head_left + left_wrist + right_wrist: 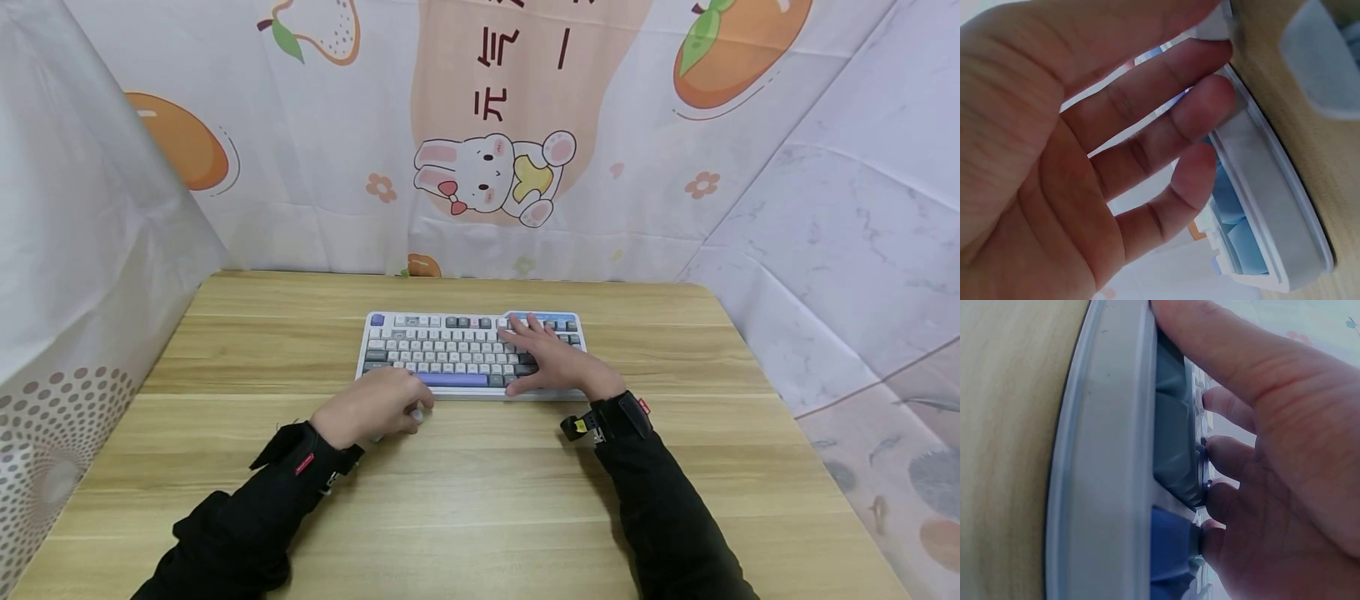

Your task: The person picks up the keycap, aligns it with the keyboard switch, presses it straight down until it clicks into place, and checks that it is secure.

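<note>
A white keyboard with white, grey, blue and purple keycaps lies on the wooden table. My left hand is at its front left corner, fingers bent. Between thumb and forefinger it pinches a small pale piece that looks like a keycap; the fingers hide part of it. Another pale, blurred piece shows close to the camera in the left wrist view; its kind is unclear. My right hand rests spread over the keyboard's right part, with its thumb at the front edge and its fingertips on the keys.
Wooden table top extends in front of the keyboard and to both sides. A printed cloth with fruit and a rabbit hangs behind the table's back edge. More cloth hangs at the left and right sides.
</note>
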{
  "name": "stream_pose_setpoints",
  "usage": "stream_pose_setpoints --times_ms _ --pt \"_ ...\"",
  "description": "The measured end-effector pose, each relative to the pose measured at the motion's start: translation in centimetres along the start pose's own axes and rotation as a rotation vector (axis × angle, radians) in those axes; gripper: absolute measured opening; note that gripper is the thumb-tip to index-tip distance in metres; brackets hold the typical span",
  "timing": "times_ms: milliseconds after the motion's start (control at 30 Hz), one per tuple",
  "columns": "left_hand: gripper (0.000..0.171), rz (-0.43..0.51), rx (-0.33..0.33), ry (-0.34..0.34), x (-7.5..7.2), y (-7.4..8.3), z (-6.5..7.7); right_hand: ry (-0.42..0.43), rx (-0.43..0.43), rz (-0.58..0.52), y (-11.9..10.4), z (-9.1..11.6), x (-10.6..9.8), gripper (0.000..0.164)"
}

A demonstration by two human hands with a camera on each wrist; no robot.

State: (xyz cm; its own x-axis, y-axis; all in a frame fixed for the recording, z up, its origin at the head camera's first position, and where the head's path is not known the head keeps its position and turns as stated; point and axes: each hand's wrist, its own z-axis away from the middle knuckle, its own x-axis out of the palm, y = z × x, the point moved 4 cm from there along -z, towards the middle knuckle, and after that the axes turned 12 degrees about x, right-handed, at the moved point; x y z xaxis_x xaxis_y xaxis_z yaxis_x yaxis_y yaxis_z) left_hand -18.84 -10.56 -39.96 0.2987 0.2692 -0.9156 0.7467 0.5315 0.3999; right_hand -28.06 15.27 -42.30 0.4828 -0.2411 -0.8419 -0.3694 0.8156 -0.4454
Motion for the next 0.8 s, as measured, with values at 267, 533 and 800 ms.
stream_pose_setpoints --times_ms 267,533,800 --pt "0.013 -0.011 -0.009 -0.006 0.04 -0.12 0.02 0.001 0.002 0.007 0.11 -0.08 0.07 0.103" --pt "0.03 0.033 -0.002 -0.042 0.05 0.2 -0.23 -0.002 0.007 0.004 0.07 -0.13 0.05 0.102" --pt "0.016 0.037 -0.046 -0.054 -0.04 -0.11 -0.03 -0.004 0.011 0.005 0.06 -0.12 0.04 0.103"
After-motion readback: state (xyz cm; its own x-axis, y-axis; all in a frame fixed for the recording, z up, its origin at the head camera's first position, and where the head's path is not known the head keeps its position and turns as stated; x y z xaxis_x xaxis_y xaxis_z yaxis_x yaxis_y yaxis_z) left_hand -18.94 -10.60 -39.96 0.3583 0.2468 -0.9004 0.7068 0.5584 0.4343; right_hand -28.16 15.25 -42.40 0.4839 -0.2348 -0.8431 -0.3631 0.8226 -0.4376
